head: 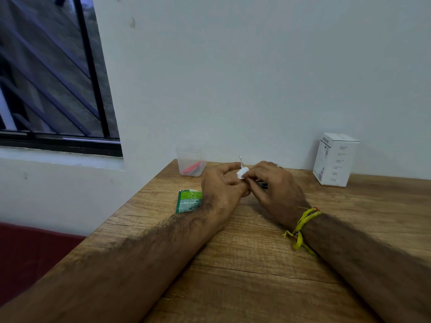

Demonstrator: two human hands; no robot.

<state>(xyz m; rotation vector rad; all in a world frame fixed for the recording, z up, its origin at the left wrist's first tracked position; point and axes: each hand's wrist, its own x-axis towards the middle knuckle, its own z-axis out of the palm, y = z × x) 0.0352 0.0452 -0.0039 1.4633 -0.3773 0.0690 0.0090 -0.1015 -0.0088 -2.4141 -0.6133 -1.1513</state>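
Both hands meet above the far part of the wooden table (245,264). My right hand (272,185) pinches a small white wad (242,172) against the fingers of my left hand (221,183). A thin metal tip (240,159) sticks up just behind the wad; which hand holds it is hidden. Something dark (262,184) shows under my right hand, mostly covered. My left hand's fingers are curled around the spot where the wad sits.
A green torn sachet (187,200) lies left of my left wrist. A clear plastic cup (191,163) with a red item inside stands by the wall. A white box (334,159) stands at the back right. The table's left edge drops off beside a window.
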